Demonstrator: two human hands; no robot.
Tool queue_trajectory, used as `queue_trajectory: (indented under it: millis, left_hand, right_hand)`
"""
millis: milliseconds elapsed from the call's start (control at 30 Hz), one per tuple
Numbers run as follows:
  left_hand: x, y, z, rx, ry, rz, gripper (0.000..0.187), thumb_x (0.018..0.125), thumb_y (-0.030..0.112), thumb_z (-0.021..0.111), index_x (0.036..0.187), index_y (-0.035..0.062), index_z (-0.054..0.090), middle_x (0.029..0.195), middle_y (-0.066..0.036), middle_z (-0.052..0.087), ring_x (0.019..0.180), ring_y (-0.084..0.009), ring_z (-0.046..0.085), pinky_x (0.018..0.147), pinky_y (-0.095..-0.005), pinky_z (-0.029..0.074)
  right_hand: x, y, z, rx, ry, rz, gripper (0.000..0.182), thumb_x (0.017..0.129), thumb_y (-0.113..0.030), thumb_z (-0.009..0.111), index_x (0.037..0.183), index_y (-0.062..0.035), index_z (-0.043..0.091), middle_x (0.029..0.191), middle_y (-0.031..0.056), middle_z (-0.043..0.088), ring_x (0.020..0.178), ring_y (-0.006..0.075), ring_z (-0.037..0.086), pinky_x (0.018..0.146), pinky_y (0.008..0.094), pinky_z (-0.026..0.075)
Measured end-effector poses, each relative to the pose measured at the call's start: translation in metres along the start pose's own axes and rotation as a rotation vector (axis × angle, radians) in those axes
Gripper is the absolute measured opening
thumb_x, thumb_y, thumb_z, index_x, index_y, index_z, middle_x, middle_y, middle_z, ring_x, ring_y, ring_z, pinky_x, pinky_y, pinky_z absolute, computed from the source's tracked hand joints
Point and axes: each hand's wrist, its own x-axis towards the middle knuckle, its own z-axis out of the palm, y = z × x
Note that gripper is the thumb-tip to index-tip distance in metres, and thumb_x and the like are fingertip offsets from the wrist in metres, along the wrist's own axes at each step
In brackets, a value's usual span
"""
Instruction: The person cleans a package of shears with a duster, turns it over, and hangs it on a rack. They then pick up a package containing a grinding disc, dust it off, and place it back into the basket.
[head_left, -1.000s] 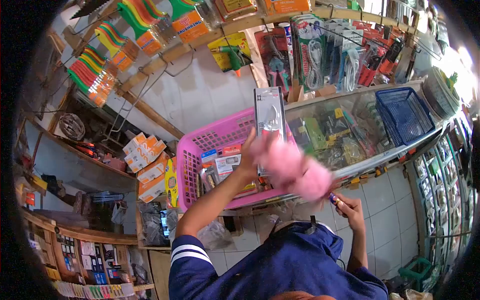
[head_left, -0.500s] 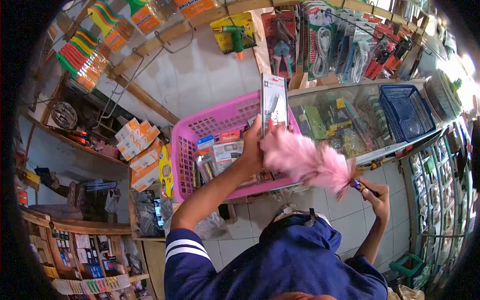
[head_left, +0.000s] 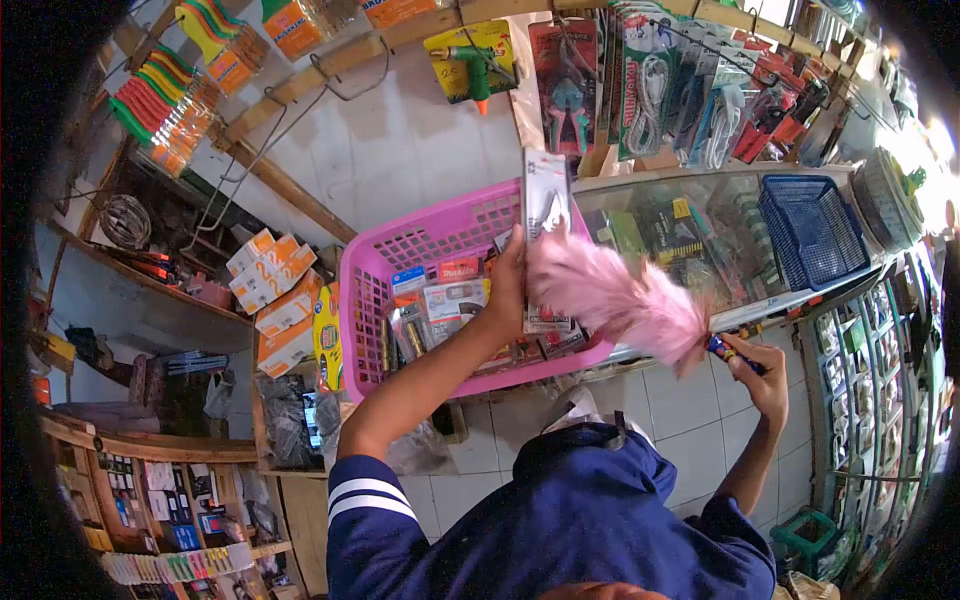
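My left hand grips the left edge of a long, narrow blister pack, held upright over the pink plastic basket. The tool inside the pack cannot be made out clearly. A fluffy pink feather duster lies across the front of the pack and hides its middle. My right hand is closed around the duster's dark handle, to the right of the basket. Inside the basket are several packaged hardware items, among them a white-carded pack.
A glass-topped counter with packets under it runs to the right, with a blue basket on top. Packaged tools hang along the wooden rail above. Orange-and-white boxes are stacked left of the pink basket.
The duster's feathers have moved up along the blister pack, uncovering its lower end. My right hand has shifted slightly, and my left hand keeps its grip on the pack.
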Motion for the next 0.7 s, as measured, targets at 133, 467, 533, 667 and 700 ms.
queue_trajectory:
  millis: [133, 467, 533, 667, 700]
  left_hand:
    - [0.012, -0.004, -0.013, -0.086, -0.043, 0.049, 0.068, 0.095, 0.063, 0.037, 0.137, 0.0106, 0.047, 0.128, -0.013, 0.058, 0.119, -0.0313, 0.055, 0.105, -0.0514, 0.040]
    - [0.002, -0.006, 0.006, -0.018, 0.025, 0.013, 0.069, 0.094, 0.065, 0.038, 0.130, 0.0084, 0.054, 0.121, -0.016, 0.062, 0.115, -0.0338, 0.058, 0.102, -0.0536, 0.042]
    - [0.005, -0.008, 0.000, -0.033, 0.018, 0.032, 0.066, 0.094, 0.063, 0.040, 0.127, 0.0083, 0.055, 0.119, -0.015, 0.062, 0.113, -0.0316, 0.059, 0.101, -0.0522, 0.044]
    - [0.017, -0.011, -0.032, -0.280, -0.246, -0.131, 0.057, 0.096, 0.057, 0.042, 0.123, 0.0081, 0.056, 0.116, -0.013, 0.063, 0.110, -0.0278, 0.061, 0.097, -0.0479, 0.049]
    - [0.016, -0.012, -0.030, -0.309, -0.150, -0.155, 0.056, 0.097, 0.056, 0.042, 0.122, 0.0078, 0.055, 0.115, -0.013, 0.063, 0.109, -0.0276, 0.062, 0.096, -0.0471, 0.050]
  right_hand:
    - [-0.002, 0.012, 0.014, 0.025, 0.012, 0.016, 0.036, 0.082, -0.013, 0.068, 0.114, 0.0039, 0.067, 0.072, 0.0054, 0.063, 0.061, 0.0073, 0.052, 0.054, 0.0232, 0.040]
    - [-0.008, -0.004, 0.006, -0.015, 0.034, 0.030, 0.034, 0.079, -0.010, 0.070, 0.110, 0.0044, 0.069, 0.079, 0.0109, 0.068, 0.064, 0.0093, 0.057, 0.057, 0.0237, 0.043]
    - [-0.003, -0.007, 0.005, -0.023, 0.023, 0.004, 0.034, 0.078, -0.010, 0.069, 0.110, 0.0043, 0.069, 0.080, 0.0113, 0.068, 0.065, 0.0094, 0.057, 0.057, 0.0236, 0.044]
    - [0.003, -0.008, -0.005, -0.004, -0.029, -0.003, 0.035, 0.078, -0.008, 0.069, 0.111, 0.0047, 0.068, 0.082, 0.0115, 0.069, 0.066, 0.0097, 0.058, 0.058, 0.0242, 0.045]
    - [0.004, -0.007, -0.007, 0.001, -0.028, 0.009, 0.035, 0.078, -0.008, 0.068, 0.111, 0.0049, 0.068, 0.082, 0.0116, 0.069, 0.066, 0.0097, 0.058, 0.058, 0.0244, 0.045]
